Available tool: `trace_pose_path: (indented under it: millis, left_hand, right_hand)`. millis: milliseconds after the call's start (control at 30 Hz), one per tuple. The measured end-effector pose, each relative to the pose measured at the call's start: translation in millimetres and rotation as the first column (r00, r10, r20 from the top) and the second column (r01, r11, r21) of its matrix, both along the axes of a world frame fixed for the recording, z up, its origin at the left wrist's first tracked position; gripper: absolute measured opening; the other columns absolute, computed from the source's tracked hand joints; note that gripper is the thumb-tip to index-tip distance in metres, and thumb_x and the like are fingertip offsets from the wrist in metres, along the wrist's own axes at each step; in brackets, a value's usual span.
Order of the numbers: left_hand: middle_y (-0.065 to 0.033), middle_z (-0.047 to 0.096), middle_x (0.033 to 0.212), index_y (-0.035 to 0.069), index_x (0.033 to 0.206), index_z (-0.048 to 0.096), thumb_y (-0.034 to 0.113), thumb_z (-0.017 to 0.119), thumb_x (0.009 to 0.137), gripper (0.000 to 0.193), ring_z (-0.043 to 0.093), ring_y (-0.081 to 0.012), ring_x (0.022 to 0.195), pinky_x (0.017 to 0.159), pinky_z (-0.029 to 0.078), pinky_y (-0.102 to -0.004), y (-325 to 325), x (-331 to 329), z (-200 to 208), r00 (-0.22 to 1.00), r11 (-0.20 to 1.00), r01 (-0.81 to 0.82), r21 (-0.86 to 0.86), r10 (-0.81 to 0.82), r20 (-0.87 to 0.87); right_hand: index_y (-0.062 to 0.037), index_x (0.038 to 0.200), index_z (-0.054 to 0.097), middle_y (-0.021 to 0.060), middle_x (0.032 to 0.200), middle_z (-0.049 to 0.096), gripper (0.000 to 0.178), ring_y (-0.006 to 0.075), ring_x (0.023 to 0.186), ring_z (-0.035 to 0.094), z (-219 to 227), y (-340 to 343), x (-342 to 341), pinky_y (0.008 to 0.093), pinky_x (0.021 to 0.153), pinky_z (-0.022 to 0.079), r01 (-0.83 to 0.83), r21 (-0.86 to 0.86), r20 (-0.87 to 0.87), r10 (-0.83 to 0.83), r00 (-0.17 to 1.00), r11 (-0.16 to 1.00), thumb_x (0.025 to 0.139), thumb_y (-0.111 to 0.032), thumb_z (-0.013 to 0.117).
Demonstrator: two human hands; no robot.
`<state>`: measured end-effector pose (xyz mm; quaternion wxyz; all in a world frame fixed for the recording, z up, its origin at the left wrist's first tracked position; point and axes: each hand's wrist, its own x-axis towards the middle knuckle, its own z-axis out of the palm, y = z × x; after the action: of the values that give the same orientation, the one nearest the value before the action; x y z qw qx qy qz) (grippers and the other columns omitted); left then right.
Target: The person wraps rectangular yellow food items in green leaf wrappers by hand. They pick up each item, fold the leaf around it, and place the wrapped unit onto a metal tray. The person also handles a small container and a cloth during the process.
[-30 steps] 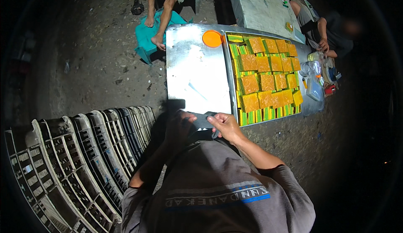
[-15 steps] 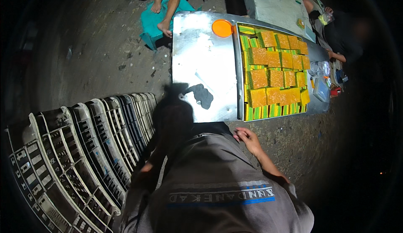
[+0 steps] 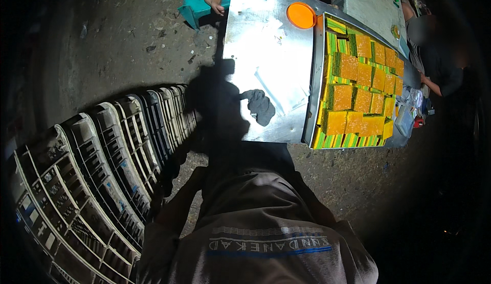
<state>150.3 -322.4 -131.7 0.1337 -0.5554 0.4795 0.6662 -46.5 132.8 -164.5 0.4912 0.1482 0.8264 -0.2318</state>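
Since a second ago, when it was gripped in both hands, the crumpled dark grey fabric (image 3: 262,109) has been left on the metal tabletop (image 3: 255,33), near its front edge, left of the tray (image 3: 317,74) of layered slabs (image 3: 356,100) and apart from it. The left hand (image 3: 197,175) and right hand (image 3: 297,178) have been lowered beside the torso into shadow; whether their fingers are released or clenched cannot be told. Tidy handling would be helped if the fabric were kept off the slabs.

Fabric piece (image 3: 261,107) left of tray (image 3: 313,100)
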Motion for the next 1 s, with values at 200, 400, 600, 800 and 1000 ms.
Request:
trace_pose_path:
  millis: [200, 400, 600, 800, 1000]
  left_hand:
    - [-0.0077, 0.064, 0.068, 0.006, 0.076, 0.064, 0.021, 0.074, 0.088, 0.022, 0.063, -0.0201, 0.064, 0.062, 0.047, -0.036, -59.0, 3.3, 10.0, 0.974, 0.95, 0.225, -0.217, -0.227, 0.017]
    - [-0.0036, 0.07, 0.083, 0.006, 0.092, 0.063, 0.022, 0.059, 0.101, 0.019, 0.065, -0.0182, 0.073, 0.069, 0.051, -0.0342, -49.3, 38.2, 26.3, 0.714, 0.913, -0.383, -0.138, 0.198, -0.672]
    - [-0.011, 0.073, 0.098, -0.003, 0.116, 0.063, 0.023, 0.058, 0.103, 0.03, 0.068, -0.018, 0.089, 0.077, 0.053, -0.0319, 16.6, 31.8, 4.3, 0.983, 0.977, -0.182, -0.109, 0.182, -0.008]
    - [-0.0101, 0.073, 0.097, -0.003, 0.112, 0.066, 0.024, 0.057, 0.103, 0.03, 0.068, -0.0177, 0.086, 0.077, 0.053, -0.0316, 10.3, 14.3, -15.9, 0.884, 0.885, 0.466, -0.014, -0.465, 0.046]
    - [-0.0092, 0.073, 0.096, -0.004, 0.107, 0.069, 0.024, 0.057, 0.103, 0.031, 0.068, -0.0175, 0.083, 0.077, 0.053, -0.0314, -33.1, 40.6, 36.1, 0.923, 0.921, 0.381, 0.08, -0.374, -0.089]
  right_hand:
    - [0.0017, 0.103, 0.065, 0.0088, 0.077, 0.067, 0.015, 0.0145, 0.061, 0.062, 115.4, -79.4, -97.6, 0.0317, 0.057, 0.051, -0.206, -0.104, 0.002, 0.207, 0.978, 0.973, 0.094, -0.011, 0.066]
    - [-0.0034, 0.095, 0.059, 0.0108, 0.078, 0.067, 0.025, 0.0155, 0.061, 0.064, 194.8, -71.0, -122.1, 0.0274, 0.057, 0.051, 0.269, -0.311, -0.242, -0.349, 0.905, 0.912, 0.105, -0.026, 0.055]
    - [-0.0035, 0.113, 0.063, 0.0132, 0.091, 0.071, 0.037, 0.0248, 0.079, 0.068, 36.5, 5.8, -16.7, 0.0352, 0.073, 0.054, -0.001, 0.043, -0.014, 0.001, 1.0, 0.999, 0.102, -0.038, 0.057]
    - [-0.0023, 0.114, 0.068, 0.0151, 0.098, 0.072, 0.037, 0.0275, 0.087, 0.067, 3.1, -34.9, 6.4, 0.0368, 0.082, 0.053, -0.356, -0.12, -0.03, 0.355, 0.934, 0.927, 0.099, -0.035, 0.059]
    - [0.0008, 0.11, 0.071, 0.0147, 0.099, 0.074, 0.023, 0.0231, 0.088, 0.069, 157.7, -114.2, -93.7, 0.0365, 0.082, 0.054, -0.455, -0.129, -0.048, 0.453, 0.89, 0.881, 0.093, -0.014, 0.065]
